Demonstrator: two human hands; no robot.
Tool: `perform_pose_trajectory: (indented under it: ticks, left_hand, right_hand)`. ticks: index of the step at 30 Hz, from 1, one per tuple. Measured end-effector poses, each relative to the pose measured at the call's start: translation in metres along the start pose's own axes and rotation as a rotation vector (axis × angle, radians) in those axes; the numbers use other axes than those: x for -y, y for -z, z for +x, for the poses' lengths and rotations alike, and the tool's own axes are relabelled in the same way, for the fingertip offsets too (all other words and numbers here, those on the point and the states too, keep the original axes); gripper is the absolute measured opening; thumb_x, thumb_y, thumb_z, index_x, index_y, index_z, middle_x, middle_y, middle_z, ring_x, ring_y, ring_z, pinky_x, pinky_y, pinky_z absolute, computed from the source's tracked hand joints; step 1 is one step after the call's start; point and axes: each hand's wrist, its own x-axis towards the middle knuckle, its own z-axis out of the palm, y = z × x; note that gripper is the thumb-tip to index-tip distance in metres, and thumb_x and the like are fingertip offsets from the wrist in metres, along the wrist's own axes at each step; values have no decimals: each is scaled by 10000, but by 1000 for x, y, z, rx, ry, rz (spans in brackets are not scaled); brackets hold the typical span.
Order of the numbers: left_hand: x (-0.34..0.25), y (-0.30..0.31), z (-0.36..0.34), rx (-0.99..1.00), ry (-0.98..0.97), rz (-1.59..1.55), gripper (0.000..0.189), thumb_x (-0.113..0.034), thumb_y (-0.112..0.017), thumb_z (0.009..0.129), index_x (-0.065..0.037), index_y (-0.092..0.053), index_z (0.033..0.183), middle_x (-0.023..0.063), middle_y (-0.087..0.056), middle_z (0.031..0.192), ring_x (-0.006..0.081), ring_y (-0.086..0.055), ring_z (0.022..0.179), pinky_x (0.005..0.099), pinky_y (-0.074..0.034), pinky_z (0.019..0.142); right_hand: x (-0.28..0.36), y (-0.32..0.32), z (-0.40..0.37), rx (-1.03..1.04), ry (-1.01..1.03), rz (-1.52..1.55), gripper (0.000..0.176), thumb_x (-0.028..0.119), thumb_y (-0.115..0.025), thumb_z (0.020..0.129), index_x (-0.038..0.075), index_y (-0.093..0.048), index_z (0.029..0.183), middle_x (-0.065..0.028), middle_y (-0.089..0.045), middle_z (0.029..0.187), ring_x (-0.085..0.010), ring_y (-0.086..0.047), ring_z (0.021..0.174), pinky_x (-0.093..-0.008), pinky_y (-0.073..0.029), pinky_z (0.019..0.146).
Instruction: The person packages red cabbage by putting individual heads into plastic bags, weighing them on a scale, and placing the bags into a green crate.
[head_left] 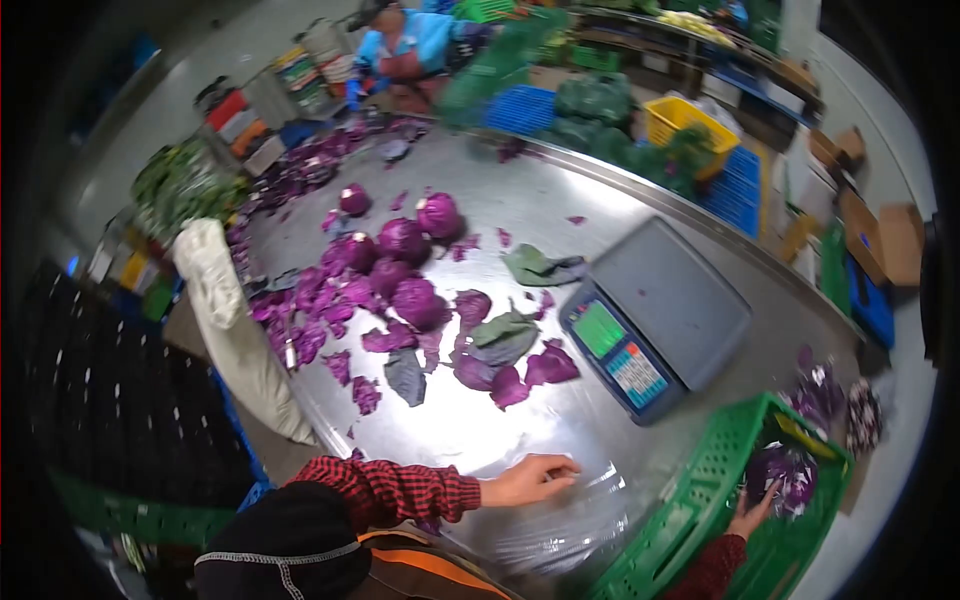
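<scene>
Steel table (520, 205) carries red cabbages (405, 240), loose leaves (505, 335) and a scale (655, 315). Left hand (530, 478) rests flat, fingers loosely together, on clear film (570, 525). Right hand (755, 512), fingers spread, touches a wrapped cabbage (785, 475) inside the green crate (700, 480).

Left hand (530, 479) on film (565, 525), right hand (754, 514) on cabbage (787, 474) in crate (700, 485).

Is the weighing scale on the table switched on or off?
On: the display of the scale glows green.
</scene>
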Motion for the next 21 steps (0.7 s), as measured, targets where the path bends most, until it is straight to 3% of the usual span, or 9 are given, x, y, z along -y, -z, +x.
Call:
perform_pose_trajectory:
  ticks: [3,4,8,11,12,13,16,18,21]
  left_hand:
    - [20,40,-28,-136,272,49,300,-200,-615,978,-33,-620,1227,71,-717,1019,114,-668,883,276,-543,769]
    - [55,51,-39,-242,239,-2,314,-236,-627,955,-18,-644,1180,123,-716,1003,181,-688,878,331,-546,791]
    - [94,129,-55,-489,273,-4,291,-161,-629,964,10,-619,1199,65,-694,957,106,-658,787,262,-546,682]
    - [99,212,-23,-824,157,69,245,-111,-658,919,-7,-625,1139,49,-685,864,102,-626,730,270,-494,619]
    - [105,240,-1,-980,-162,106,269,-99,-658,911,-9,-603,1159,74,-677,939,121,-630,810,279,-506,686]
    - [91,272,12,-991,-17,102,319,-86,-656,900,-3,-576,1198,89,-665,997,140,-628,878,286,-510,770]
    - [90,364,79,-1146,-202,339,492,-92,-718,813,13,-530,1255,171,-613,1102,262,-636,934,356,-518,851]
    - [77,418,119,-1145,-150,631,662,-196,-781,757,29,-483,1304,211,-550,1215,342,-537,1137,423,-438,998]
    - [67,487,169,-1063,-35,853,1008,-411,-875,629,-1,-387,1410,266,-492,1286,421,-466,1213,466,-403,1039]
  right_hand:
    - [63,-57,-14,-246,-215,208,781,556,-696,850,250,-377,1494,-9,-384,1494,-215,-439,1286,-402,-489,916]
    - [68,-54,-18,-258,-290,195,802,580,-696,837,253,-373,1494,-7,-388,1489,-216,-441,1280,-412,-485,903]
    - [75,-23,-12,-154,-376,57,826,587,-718,814,217,-403,1482,-54,-372,1483,-247,-419,1276,-416,-473,939]
    - [86,9,-13,-98,-574,28,688,546,-736,817,215,-520,1380,-63,-510,1347,-229,-547,1084,-402,-516,872]
    - [89,16,-17,-100,-565,25,688,546,-736,817,215,-520,1380,-63,-510,1347,-229,-547,1084,-402,-516,872]
    - [86,30,-17,-98,-560,32,639,507,-736,834,190,-535,1351,-73,-550,1283,-234,-574,1056,-419,-509,884]
    - [69,74,-11,-91,-545,143,522,400,-700,895,131,-549,1316,-105,-585,1220,-238,-610,1051,-431,-531,898]
    - [77,82,-18,-96,-573,174,580,422,-680,910,110,-491,1361,-148,-580,1235,-261,-608,1094,-448,-547,896]
    - [182,-48,-143,-278,-301,-198,346,234,-570,955,-30,-588,1176,-119,-628,1056,-280,-603,966,-389,-501,840]
